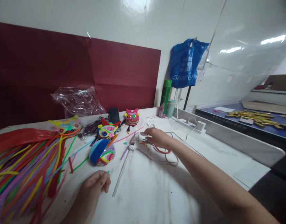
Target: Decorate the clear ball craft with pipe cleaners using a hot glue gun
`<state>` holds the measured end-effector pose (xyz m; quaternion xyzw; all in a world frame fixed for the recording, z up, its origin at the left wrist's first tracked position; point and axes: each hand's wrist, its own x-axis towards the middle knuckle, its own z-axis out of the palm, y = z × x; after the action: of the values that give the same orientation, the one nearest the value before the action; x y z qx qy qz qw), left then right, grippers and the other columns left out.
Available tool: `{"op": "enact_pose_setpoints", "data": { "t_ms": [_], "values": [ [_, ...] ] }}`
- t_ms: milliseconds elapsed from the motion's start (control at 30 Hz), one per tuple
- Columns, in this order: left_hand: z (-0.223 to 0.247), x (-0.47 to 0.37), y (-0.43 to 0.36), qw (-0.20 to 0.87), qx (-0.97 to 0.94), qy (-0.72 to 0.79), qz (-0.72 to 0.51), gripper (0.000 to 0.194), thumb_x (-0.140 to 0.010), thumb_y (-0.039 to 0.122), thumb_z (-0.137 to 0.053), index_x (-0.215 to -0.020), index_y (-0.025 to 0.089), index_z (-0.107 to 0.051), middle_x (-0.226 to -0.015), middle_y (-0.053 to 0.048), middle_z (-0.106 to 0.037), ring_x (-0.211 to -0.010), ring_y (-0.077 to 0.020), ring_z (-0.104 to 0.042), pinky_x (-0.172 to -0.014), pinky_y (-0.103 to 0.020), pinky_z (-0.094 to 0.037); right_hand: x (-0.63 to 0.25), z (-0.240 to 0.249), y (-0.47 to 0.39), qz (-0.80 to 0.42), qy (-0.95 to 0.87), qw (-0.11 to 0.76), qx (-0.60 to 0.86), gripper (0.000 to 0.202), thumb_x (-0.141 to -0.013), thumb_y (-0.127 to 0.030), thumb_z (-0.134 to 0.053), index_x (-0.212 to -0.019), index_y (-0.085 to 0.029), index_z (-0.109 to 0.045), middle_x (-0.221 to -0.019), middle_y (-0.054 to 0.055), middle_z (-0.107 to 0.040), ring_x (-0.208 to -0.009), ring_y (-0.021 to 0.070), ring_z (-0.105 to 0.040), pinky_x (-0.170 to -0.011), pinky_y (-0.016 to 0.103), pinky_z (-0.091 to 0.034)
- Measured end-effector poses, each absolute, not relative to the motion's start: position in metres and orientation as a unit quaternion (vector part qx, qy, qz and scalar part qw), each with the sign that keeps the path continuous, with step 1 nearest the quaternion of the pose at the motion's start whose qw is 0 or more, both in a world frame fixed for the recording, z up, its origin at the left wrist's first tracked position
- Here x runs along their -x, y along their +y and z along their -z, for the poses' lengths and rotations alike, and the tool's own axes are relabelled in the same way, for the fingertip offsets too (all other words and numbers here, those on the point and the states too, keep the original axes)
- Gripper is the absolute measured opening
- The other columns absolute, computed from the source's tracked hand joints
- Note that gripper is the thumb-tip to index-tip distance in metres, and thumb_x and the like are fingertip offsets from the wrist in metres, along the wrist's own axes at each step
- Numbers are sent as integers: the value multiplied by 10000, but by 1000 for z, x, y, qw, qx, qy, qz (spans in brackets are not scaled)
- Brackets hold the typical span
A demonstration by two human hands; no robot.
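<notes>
My left hand [97,182] is at the lower centre-left, its fingers pinched on a tiny green piece [108,172]. Over the table reaches my right hand [154,137], its fingers apart, just above a white glue gun [144,149]. From the gun a clear glue stick [121,175] points toward me. Left of it sits a round ornament [102,152] wrapped partly in blue, with a pink and green eye. Behind that stand a yellow-and-red animal head [107,130] and a smaller pink-eared head [132,117].
Coloured pipe cleaners [23,174] spread over the left of the table. A phone [114,115], a green can [165,96] and a cup [171,108] stand at the back. A charger [200,125] sits along the right edge.
</notes>
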<state>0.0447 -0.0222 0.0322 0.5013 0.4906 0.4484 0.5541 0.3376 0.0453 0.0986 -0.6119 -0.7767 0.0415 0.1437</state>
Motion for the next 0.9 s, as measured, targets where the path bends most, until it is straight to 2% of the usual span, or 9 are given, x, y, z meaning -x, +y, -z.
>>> {"op": "enact_pose_setpoints", "data": {
  "t_ms": [100, 233, 367, 433, 567, 667, 767, 800, 900],
  "values": [
    [-27, -44, -19, 557, -494, 480, -464, 446, -558, 574, -704, -496, 191, -484, -509, 31, -452, -561, -140, -413, -590, -285, -340, -375, -80, 43, -18, -745, 71, 663, 324, -758, -178, -601, -1070, -101, -646, -1014, 202, -665, -1027, 344, -581, -747, 352, -444],
    [-23, -42, -15, 566, -472, 479, -477, 426, -520, 537, -753, -528, 184, -514, -530, 31, -475, -593, -142, -428, -615, -285, -352, -388, -57, 42, -15, -737, 10, 676, 413, -792, -243, -572, -1194, -155, -603, -1019, 173, -678, -989, 319, -606, -771, 354, -440],
    [-24, -43, -16, 575, -463, 464, -490, 406, -523, 512, -765, -563, 179, -536, -510, 48, -459, -561, -122, -403, -607, -280, -339, -387, -43, 44, -4, -748, 12, 664, 435, -829, -223, -529, -1261, -183, -556, -1063, 151, -675, -1014, 290, -607, -804, 331, -435],
    [-25, -44, -19, 574, -471, 451, -495, 407, -546, 507, -751, -538, 181, -508, -489, 51, -438, -536, -114, -386, -590, -281, -321, -389, -39, 44, -4, -754, 24, 656, 387, -842, -208, -518, -1221, -170, -585, -1012, 141, -685, -965, 263, -632, -776, 296, -447],
    [-26, -44, -22, 576, -466, 437, -510, 348, -600, 464, -722, -590, 175, -527, -485, 41, -467, -523, -115, -394, -594, -291, -306, -400, -41, 45, 15, -754, 77, 652, 395, -862, -175, -459, -1238, -108, -557, -1089, 188, -632, -918, 244, -649, -769, 289, -459],
    [-25, -44, -21, 600, -435, 415, -527, 282, -619, 392, -724, -685, 166, -569, -510, 48, -476, -532, -114, -400, -605, -290, -312, -399, -52, 42, 11, -732, 177, 657, 334, -849, -231, -482, -1151, -143, -596, -931, 124, -648, -734, 207, -636, -664, 282, -466],
    [-22, -43, -21, 631, -408, 393, -531, 264, -619, 345, -740, -735, 168, -582, -510, 56, -474, -530, -113, -403, -603, -287, -325, -375, -61, 26, -45, -755, 270, 596, 282, -848, -363, -513, -1049, -183, -595, -724, 35, -614, -612, 172, -566, -579, 262, -453],
    [-21, -43, -22, 639, -403, 385, -530, 256, -629, 335, -740, -732, 168, -576, -515, 55, -475, -531, -111, -405, -602, -286, -329, -362, -63, 19, -64, -774, 282, 564, 277, -848, -382, -510, -1025, -184, -585, -706, 24, -597, -598, 163, -547, -571, 258, -453],
    [-22, -44, -24, 652, -401, 366, -529, 243, -672, 323, -728, -708, 164, -548, -547, 46, -485, -543, -103, -416, -604, -281, -338, -315, -60, -2, -123, -846, 253, 453, 229, -830, -359, -551, -976, -182, -558, -835, 54, -608, -694, 165, -562, -639, 264, -478]
  ]
}}
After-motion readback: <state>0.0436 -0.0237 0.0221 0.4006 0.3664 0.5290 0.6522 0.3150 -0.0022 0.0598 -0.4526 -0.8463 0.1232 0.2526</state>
